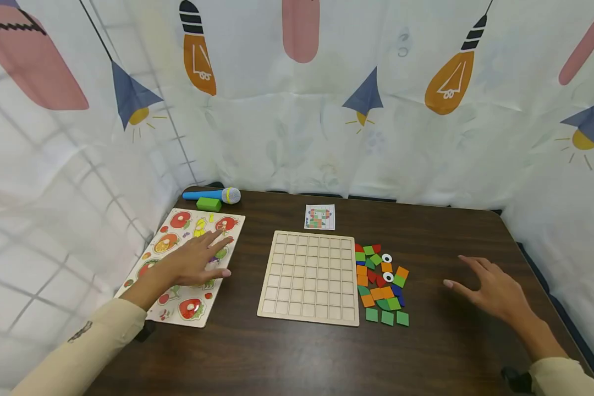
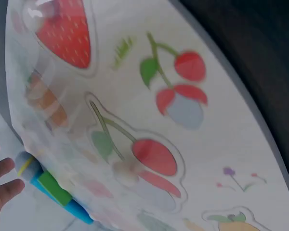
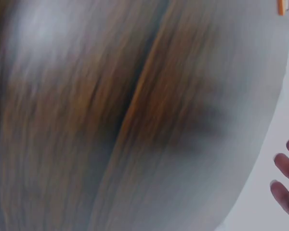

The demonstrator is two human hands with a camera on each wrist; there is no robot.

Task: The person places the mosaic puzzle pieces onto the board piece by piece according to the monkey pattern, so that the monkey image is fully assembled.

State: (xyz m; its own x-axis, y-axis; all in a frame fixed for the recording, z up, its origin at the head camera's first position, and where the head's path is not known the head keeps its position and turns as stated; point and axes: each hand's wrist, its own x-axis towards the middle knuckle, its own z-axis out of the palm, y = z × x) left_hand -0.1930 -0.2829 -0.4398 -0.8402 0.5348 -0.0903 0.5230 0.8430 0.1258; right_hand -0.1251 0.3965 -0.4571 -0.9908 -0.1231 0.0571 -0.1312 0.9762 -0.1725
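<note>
Wooden grid (image 1: 309,278) between my left hand (image 1: 192,262) and right hand (image 1: 496,290), both loose, empty; tiles (image 1: 378,293) nearer right, presumably for reach

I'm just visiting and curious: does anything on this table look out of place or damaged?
Nothing looks damaged. The blue microphone behind the fruit board seems odd amid puzzle-like things; most coloured tiles lie jumbled right of the wooden grid.

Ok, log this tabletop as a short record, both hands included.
Left hand: over the fruit board; contact unclear
Right hand: over the table, holding nothing
Grid board: no tiles in its cells
Coloured tiles: loose cluster along the grid board's right side
Card: beyond the grid board's far edge
Far left: blue microphone, green block
</note>
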